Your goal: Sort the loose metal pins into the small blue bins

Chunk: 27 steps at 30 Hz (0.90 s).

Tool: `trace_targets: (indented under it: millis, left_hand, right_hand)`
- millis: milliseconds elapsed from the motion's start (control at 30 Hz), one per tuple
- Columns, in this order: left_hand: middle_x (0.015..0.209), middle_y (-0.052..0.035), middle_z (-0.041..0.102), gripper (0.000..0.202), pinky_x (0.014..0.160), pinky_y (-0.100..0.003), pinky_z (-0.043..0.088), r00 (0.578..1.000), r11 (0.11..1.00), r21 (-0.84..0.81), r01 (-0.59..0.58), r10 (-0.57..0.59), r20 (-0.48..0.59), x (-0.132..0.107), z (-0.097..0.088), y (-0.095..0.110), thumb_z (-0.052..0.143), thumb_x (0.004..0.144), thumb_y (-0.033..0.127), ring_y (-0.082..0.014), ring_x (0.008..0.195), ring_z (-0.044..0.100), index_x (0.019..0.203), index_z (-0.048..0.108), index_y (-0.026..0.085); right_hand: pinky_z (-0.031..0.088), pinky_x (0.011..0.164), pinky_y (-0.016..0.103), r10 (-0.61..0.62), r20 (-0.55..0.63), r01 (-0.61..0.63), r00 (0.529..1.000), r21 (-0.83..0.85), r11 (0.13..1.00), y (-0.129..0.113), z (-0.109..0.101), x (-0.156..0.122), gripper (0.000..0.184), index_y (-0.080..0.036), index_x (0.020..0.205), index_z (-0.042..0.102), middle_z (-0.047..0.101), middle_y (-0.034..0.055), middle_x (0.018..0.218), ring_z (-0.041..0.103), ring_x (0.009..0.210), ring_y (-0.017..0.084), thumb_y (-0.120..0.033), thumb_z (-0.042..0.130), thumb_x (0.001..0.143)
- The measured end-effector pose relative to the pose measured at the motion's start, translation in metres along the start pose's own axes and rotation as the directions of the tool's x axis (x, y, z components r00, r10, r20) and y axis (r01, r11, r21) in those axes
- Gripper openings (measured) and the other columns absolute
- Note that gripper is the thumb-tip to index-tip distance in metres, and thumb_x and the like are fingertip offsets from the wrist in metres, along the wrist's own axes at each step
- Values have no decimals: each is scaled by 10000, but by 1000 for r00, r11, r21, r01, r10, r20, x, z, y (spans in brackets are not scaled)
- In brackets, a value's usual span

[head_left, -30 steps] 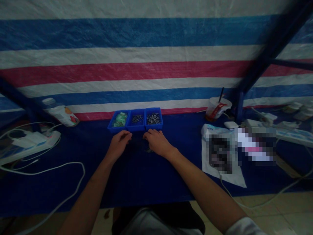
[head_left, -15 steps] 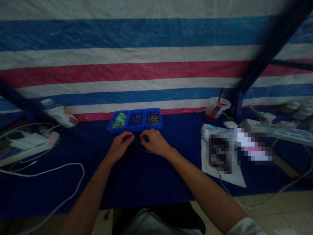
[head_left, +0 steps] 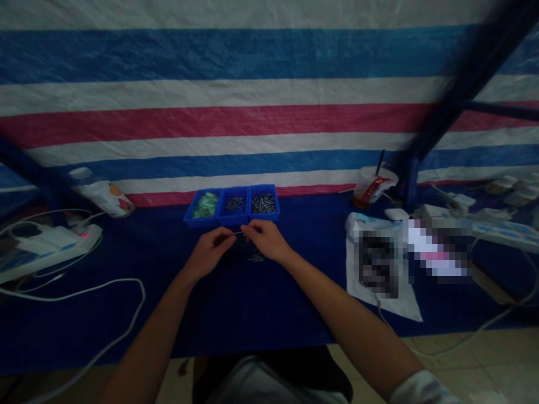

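We find a thin metal pin (head_left: 236, 233) held crosswise, its long axis running left to right, just in front of the blue bins (head_left: 232, 223). The left hand (head_left: 206, 252) and right hand (head_left: 265, 238) pinch it narrowly from either end; the right hand sits nearer the bins.

view: head-worn, behind and above the left hand (head_left: 206, 252) and right hand (head_left: 266, 240) | facing: forward, down | near: hands | beyond hands: worktop (head_left: 126, 331), striped tarpaulin (head_left: 252, 118)
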State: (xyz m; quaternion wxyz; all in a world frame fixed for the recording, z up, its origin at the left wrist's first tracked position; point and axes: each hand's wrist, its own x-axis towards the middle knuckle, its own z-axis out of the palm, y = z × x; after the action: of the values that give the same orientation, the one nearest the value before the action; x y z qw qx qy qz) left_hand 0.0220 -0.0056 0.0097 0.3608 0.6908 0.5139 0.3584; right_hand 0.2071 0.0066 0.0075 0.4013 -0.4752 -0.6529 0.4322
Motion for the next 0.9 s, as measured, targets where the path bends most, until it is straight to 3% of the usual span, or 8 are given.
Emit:
trace_targets:
  millis: [200, 333, 400, 467, 533, 600, 700, 900]
  left_hand:
    - [721, -15, 629, 329, 620, -270, 428, 989, 998, -62, 20, -28, -143, 3, -3, -3, 585, 799, 511, -153, 631, 543, 802, 644, 187]
    - [695, -3, 615, 299, 607, -261, 416, 975, 998, -49, 43, -53, -214, 6, -6, -9, 597, 798, 485, -144, 615, 537, 779, 630, 189]
    - [699, 0, 612, 283, 610, -259, 416, 971, 997, -51, 56, -66, -228, 7, -7, -11, 600, 799, 470, -142, 620, 538, 786, 632, 189]
    - [698, 1, 611, 276, 607, -258, 415, 968, 996, -52, 67, -77, -237, 7, -7, -12, 601, 796, 464, -142, 619, 540, 786, 634, 190]
    - [689, 3, 613, 272, 603, -257, 415, 968, 996, -47, 74, -83, -238, 7, -7, -13, 601, 792, 461, -144, 616, 542, 777, 633, 191]
    - [681, 5, 615, 273, 602, -258, 417, 971, 996, -41, 74, -82, -223, 7, -6, -13, 603, 790, 463, -146, 616, 546, 777, 636, 192]
    - [688, 4, 620, 277, 612, -261, 428, 978, 997, -30, 70, -74, -193, 7, -5, -14, 604, 798, 467, -151, 632, 560, 798, 645, 193]
    - [751, -10, 654, 257, 664, -287, 443, 987, 995, 89, 45, -31, -158, 4, -3, -13, 578, 834, 448, -179, 702, 602, 823, 659, 204]
  right_hand:
    - [318, 511, 235, 192, 30, -194, 981, 212, 958, 2, 2, 6, 398, -181, 559, 513, 477, -48, 513, 416, 472, 89, -371, 545, 906]
    - [383, 527, 230, 185, -26, -169, 982, 291, 942, 1, 6, 13, 298, -176, 810, 610, 647, -2, 743, 498, 504, 86, -432, 510, 924]
    - [427, 575, 241, 119, -54, -110, 991, 155, 982, 0, 5, 12, 276, -183, 967, 622, 688, 22, 880, 554, 564, 99, -416, 476, 947]
    - [458, 678, 265, 8, -80, -21, 997, -151, 988, -1, 0, 8, 259, -192, 1009, 635, 695, 35, 931, 611, 700, 131, -363, 445, 965]
    - [455, 794, 304, -91, -37, 61, 995, -492, 869, -3, -8, 0, 237, -206, 999, 659, 692, 52, 990, 626, 878, 177, -304, 447, 958]
    - [443, 853, 351, -87, 49, 97, 995, -701, 707, -5, -15, -7, 214, -207, 998, 676, 675, 79, 1068, 604, 988, 223, -275, 487, 925]
    - [436, 889, 417, -30, 107, 104, 994, -810, 577, -4, -20, -14, 215, -205, 1012, 685, 652, 99, 1120, 574, 1058, 273, -296, 564, 860]
    - [448, 846, 393, -17, 147, 130, 989, -811, 570, -1, -18, -14, 217, -201, 1004, 678, 665, 88, 1084, 601, 1001, 256, -233, 532, 847]
